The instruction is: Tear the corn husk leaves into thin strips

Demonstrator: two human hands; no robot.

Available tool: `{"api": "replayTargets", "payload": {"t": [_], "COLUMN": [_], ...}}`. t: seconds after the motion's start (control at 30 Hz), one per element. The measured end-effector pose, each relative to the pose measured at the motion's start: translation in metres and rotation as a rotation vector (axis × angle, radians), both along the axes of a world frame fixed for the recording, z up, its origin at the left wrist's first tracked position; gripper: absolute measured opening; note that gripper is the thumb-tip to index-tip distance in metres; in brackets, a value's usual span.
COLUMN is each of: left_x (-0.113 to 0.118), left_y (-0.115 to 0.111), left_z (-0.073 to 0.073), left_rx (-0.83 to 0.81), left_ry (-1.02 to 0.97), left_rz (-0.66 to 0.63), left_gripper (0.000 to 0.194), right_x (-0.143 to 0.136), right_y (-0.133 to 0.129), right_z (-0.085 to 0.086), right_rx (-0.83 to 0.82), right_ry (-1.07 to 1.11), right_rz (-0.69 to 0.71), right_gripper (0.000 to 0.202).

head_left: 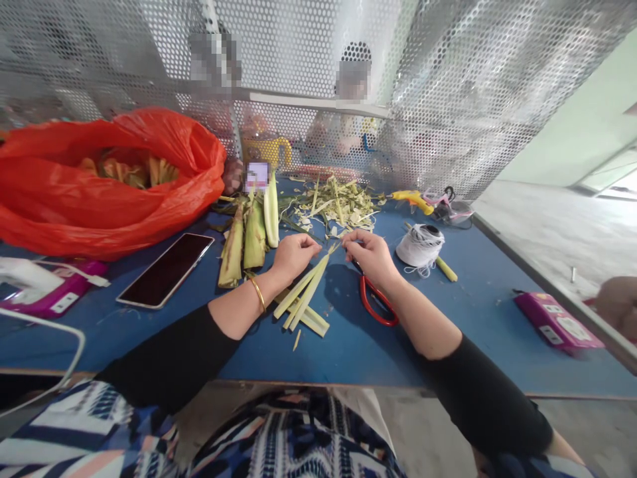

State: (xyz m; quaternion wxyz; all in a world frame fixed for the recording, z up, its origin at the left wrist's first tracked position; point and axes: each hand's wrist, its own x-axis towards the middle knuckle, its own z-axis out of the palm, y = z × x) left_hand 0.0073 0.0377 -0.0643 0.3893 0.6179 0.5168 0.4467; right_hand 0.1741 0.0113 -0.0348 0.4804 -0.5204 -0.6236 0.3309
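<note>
My left hand [295, 256] is closed in a pinch at the upper ends of the pale green strips [309, 292], but what its fingertips hold is too small to make out. Just right of those ends, my right hand [369, 255] is also pinched, its fingertips hiding whatever is between them. Red-handled scissors [373, 305] lie beneath my right hand and wrist. The strips fan out towards me on the blue table, crossing a wider piece of stalk [313, 321]. Thick green-brown stalks [255, 236] lie beyond my left hand, beside a heap of shredded scraps [343, 202].
A red plastic bag [199, 156] with dried leaves fills the back left, and a phone [166, 272] lies before it. White thread [421, 247], a yellow tool [414, 199] and a purple pack [556, 322] sit right. A perforated metal screen [298, 40] closes the table's back.
</note>
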Motion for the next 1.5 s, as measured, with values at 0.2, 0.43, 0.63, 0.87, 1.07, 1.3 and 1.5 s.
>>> {"api": "replayTargets", "payload": {"t": [0.2,0.43,0.63,0.87,1.07,1.3,1.5], "left_x": [0.000,0.006,0.007,0.008,0.006,0.005,0.006], "left_y": [-0.001,-0.008,-0.012,-0.011,-0.011,-0.010,-0.009], "left_z": [0.003,0.017,0.021,0.014,0.015,0.012,0.011], "left_rx": [-0.035,-0.379,-0.473,-0.130,-0.168,0.032,0.013], "left_ry": [0.078,-0.424,-0.580,-0.070,-0.129,-0.061,-0.122], "left_rz": [0.056,-0.065,-0.236,-0.159,-0.169,-0.066,-0.078], "left_gripper": [0.013,0.010,0.011,0.017,0.013,0.016,0.019], "right_x": [-0.008,-0.009,-0.008,-0.010,-0.016,-0.017,-0.016], "right_y": [-0.005,0.001,0.001,-0.003,-0.002,-0.006,-0.009], "right_z": [0.002,-0.009,-0.010,-0.010,-0.012,-0.012,-0.011], "right_rx": [-0.186,-0.163,-0.150,-0.144,-0.310,-0.396,-0.509], "right_ry": [0.270,0.209,0.148,-0.017,0.179,0.388,0.406], "right_rz": [0.302,0.278,0.330,0.311,0.220,0.281,0.363], "right_gripper": [0.012,0.013,0.013,0.013,0.012,0.027,0.030]}}
